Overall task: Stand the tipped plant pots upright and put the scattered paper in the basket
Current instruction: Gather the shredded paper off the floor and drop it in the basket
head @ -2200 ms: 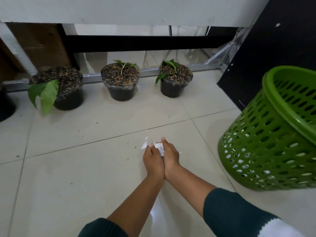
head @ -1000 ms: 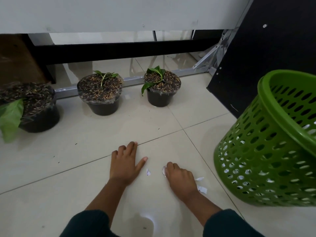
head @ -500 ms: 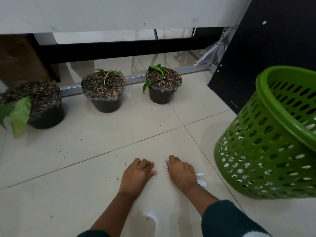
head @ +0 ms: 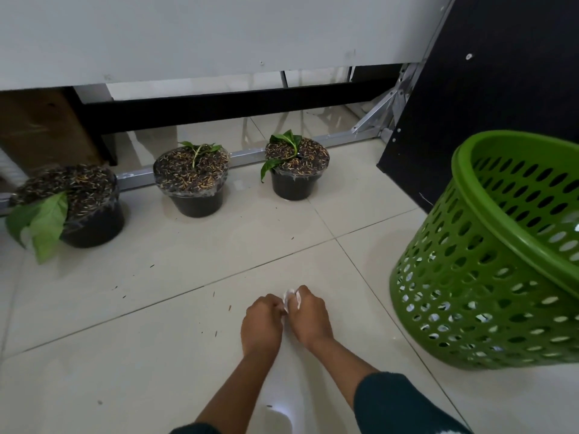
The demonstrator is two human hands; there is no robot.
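Three black plant pots stand upright along a metal rail: the left pot [head: 91, 220] with a big green leaf, the middle pot [head: 195, 198] and the right pot [head: 294, 186]. A green perforated basket [head: 488, 277] stands at the right. Low in the middle, my left hand [head: 261, 327] and my right hand [head: 310, 319] are pressed together on the floor tile. White paper scraps [head: 289, 297] are bunched between their fingertips; most of the paper is hidden inside my right fist.
A black panel [head: 488, 89] leans behind the basket. A white board [head: 219, 36] and a black bar [head: 235, 108] run above the pots. Small dark soil specks [head: 216, 333] dot the cream floor tiles near my hands.
My hands, apart on the floor half a second ago, have come together and gathered the loose scraps. The bits of paper beside my right wrist are gone from the floor.
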